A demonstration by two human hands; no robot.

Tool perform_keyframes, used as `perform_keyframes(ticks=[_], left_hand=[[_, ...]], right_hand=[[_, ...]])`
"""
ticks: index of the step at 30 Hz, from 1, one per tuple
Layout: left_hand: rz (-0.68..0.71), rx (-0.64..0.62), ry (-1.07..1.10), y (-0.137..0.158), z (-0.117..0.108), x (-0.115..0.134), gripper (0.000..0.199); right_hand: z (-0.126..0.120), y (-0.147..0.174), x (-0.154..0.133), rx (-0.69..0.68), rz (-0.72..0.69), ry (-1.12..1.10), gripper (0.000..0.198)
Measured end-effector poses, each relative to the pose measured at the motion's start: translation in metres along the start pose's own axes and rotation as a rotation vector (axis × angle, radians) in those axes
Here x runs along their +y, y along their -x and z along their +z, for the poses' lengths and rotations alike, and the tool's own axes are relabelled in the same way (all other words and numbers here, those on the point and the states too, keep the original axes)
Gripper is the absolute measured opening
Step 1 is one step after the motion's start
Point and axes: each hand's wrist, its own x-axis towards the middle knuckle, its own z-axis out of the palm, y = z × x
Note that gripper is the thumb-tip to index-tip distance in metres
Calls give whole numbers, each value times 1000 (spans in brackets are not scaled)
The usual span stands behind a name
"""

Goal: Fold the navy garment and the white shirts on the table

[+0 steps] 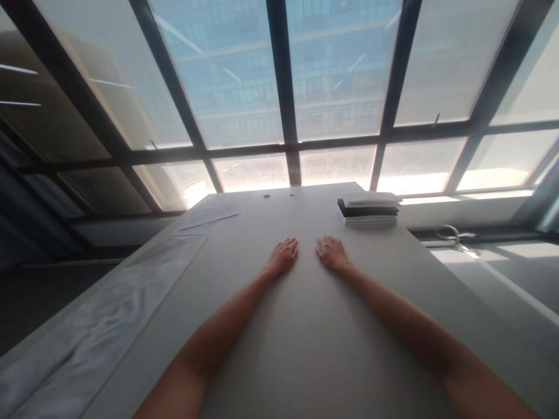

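Observation:
Both arms reach forward over a white table (305, 326). My left hand (284, 254) lies palm down on the tabletop, its fingers stretched out and nothing in it. A short gap to the right, my right hand (331, 252) rests flat in the same way, also holding nothing. Beyond my right hand, near the table's right edge, sits a stack of folded cloths (370, 209), white and grey with a black layer in it. The stack is apart from the hand.
Along the left side lies a crumpled, whitish sheet (105, 314), with flat papers (209, 216) beyond it. Two small round holes are near the far edge. Large dark-framed windows (286, 81) rise behind the table. A white looped object (456, 235) is on the right.

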Motion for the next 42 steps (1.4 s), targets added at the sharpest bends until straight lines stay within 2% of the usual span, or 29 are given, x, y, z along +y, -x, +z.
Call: perform_keyframes(ticks=[5,9,12,16,21,24,27,28,31,34,36,38,40,42], left_hand=[[-74,-17,-54,44,-17,-23,54],[-74,-46,-91,75,-21,-27,57],[-35,-79,-88,86,-21,-25,60],[-9,-99,-82,88,-21,-21,60],[54,-95,-53,92,-26,-28,56],[107,-124,-6,111,-49,-49,51],[159,-131,110,150,-94,-85,49],[145,-83,147,168,-113,-99,48],[-34,75,163,229,-166,-142,45],[-254,155,117,297,-200,-180,42],[-365,164,128,338,-209,-198,42],[-426,183,160,373,-208,-209,43],[-451,195,147,395,-203,-217,45],[-456,162,44,406,-196,-221,48]], right_hand=[[19,12,-60,-96,-148,-35,58],[33,22,-89,-120,-263,-104,58],[40,24,-93,-126,-333,-226,57],[45,23,-84,-115,-370,-344,56],[46,23,-74,-103,-430,-240,53],[46,24,-72,-90,-459,-174,51],[49,23,-71,-65,-473,-111,52],[51,22,-70,-53,-477,-96,52],[57,20,-69,-16,-492,-82,52],[64,18,-67,14,-499,-77,53],[68,16,-67,29,-499,-63,53],[72,15,-67,43,-496,-45,54],[74,14,-67,58,-494,-35,54],[75,14,-67,75,-498,-30,54]])
